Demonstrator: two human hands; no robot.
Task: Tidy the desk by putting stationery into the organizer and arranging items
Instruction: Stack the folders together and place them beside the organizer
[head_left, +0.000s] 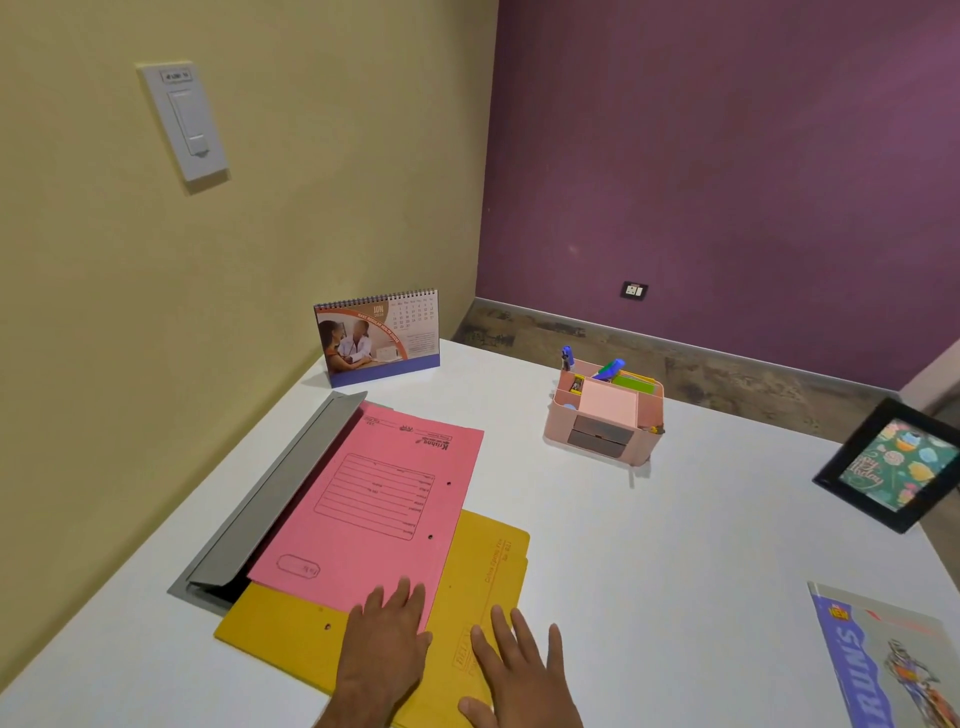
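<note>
A pink file folder (374, 499) lies on top of a yellow folder (483, 571) at the left of the white desk (701, 545). My left hand (387, 644) rests flat on the pink folder's near edge, fingers spread. Flat on the yellow folder beside it lies my right hand (519, 670), holding nothing. The pink desk organizer (605, 415) stands further back, with pens, a blue stapler, green and yellow notes and a pink pad in it.
A desk calendar (378, 338) stands at the back left by the yellow wall. A grey cable flap (270, 499) is raised along the desk's left edge. A black photo frame (893, 467) leans at the right. A blue notebook (883, 660) lies at the near right.
</note>
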